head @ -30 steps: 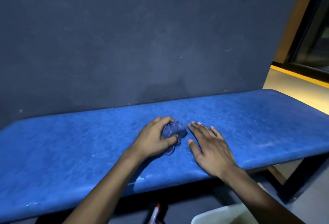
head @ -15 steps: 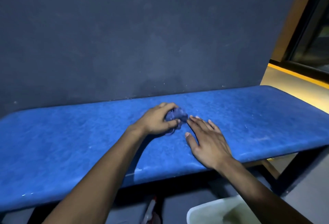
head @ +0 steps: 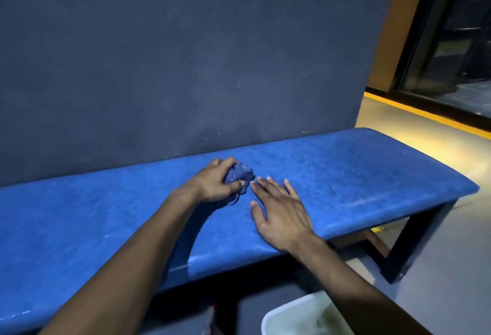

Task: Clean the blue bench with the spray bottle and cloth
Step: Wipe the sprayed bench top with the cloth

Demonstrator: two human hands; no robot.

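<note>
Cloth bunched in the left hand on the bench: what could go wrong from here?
1. The cloth is a tight ball in the left hand, so each pass probably wipes a narrow strip and may leave patches on the bench.
2. The right hand lies flat beside the cloth and could block the next stroke or smear the surface.

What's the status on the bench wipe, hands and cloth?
Left hand closed on crumpled blue cloth, pressed to padded blue bench. Right hand open, flat on bench beside it. Spray bottle not identifiable. Nothing in the way.
</note>
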